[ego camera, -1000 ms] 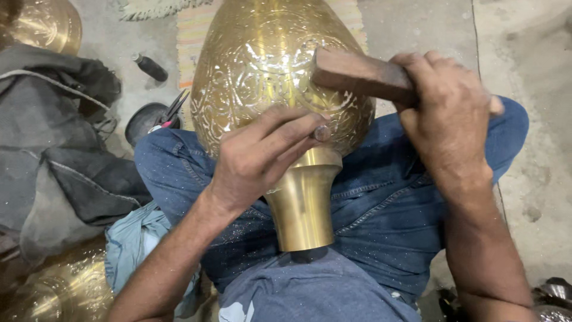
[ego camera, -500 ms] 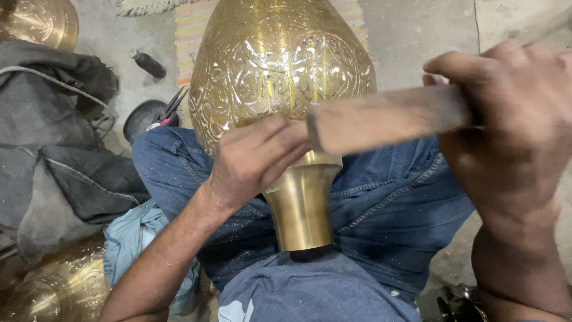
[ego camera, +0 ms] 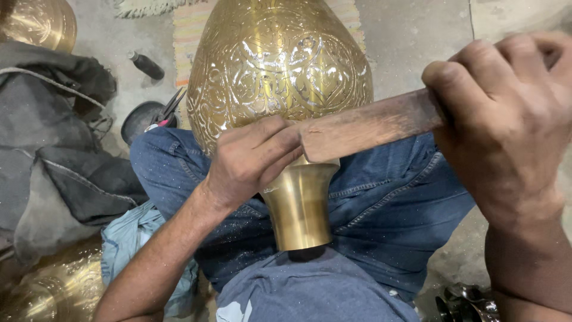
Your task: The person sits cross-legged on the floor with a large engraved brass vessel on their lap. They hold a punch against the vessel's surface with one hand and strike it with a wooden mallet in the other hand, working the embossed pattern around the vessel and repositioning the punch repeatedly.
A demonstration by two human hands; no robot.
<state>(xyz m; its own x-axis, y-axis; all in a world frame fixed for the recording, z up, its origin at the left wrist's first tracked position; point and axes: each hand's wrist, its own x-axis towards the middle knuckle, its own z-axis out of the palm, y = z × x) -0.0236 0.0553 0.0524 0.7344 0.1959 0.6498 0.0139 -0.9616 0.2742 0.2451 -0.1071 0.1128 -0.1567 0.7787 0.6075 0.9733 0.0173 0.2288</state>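
The right hand [ego camera: 506,119] fills the near right of the view, its fingers wrapped tight around the end of a wooden block [ego camera: 369,125], which juts leftward across the front of a brass vase [ego camera: 280,77]. Below it, the left hand [ego camera: 250,158] rests against the vase where the round body narrows; its fingers are pinched together, but whatever they may hold is hidden, so I cannot tell whether they clasp anything. The free end of the block sits just beside those fingertips.

The vase lies across the person's lap, on blue jeans [ego camera: 387,209], its plain flared neck [ego camera: 298,206] pointing towards the grey shirt [ego camera: 310,292] and its engraved body stretching away. A pale blue cloth [ego camera: 131,238] is bunched beside the left thigh.

Farther off on the left, dark grey fabric [ego camera: 53,143] is heaped on the concrete floor [ego camera: 405,42]. A small black bowl [ego camera: 143,119] with pliers sits just beyond the left knee, and a dark bottle [ego camera: 146,64] lies past it. Another brass piece [ego camera: 39,24] shows in the far left corner.
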